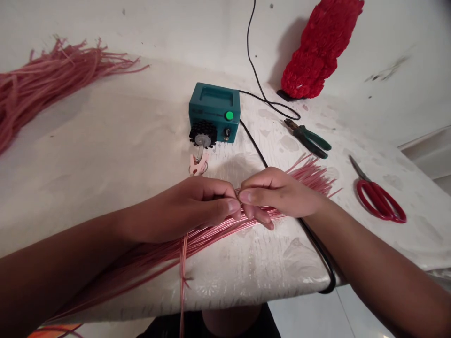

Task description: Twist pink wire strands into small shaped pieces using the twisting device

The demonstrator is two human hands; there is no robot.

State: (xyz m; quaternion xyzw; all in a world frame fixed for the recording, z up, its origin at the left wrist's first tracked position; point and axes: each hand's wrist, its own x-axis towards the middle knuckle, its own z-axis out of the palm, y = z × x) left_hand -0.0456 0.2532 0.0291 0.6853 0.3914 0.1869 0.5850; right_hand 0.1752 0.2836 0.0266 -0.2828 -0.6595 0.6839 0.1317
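My left hand (197, 209) and my right hand (278, 192) meet above a bundle of thin pink strands (214, 231), thumbs pinched against forefingers. A fine dark line shows where the fingertips come together; what they pinch is too small to make out. The bundle runs beneath both hands, its cut ends fanning out past my right wrist. Just beyond my left hand is a pale pink clip (198, 165) on the shaft of a teal motor box (214, 101). Nearer me, a few joined strands (182, 267) hang down over the table edge, with a small knot-like tuft on them.
At the back left lies a thick pile of fuzzy pink stems (45, 84). Green-handled pliers (310, 141) and red-handled scissors (378, 199) rest on the right. A black cable (255, 145) crosses the table beneath my right arm. Behind stands a red flowery object (319, 51).
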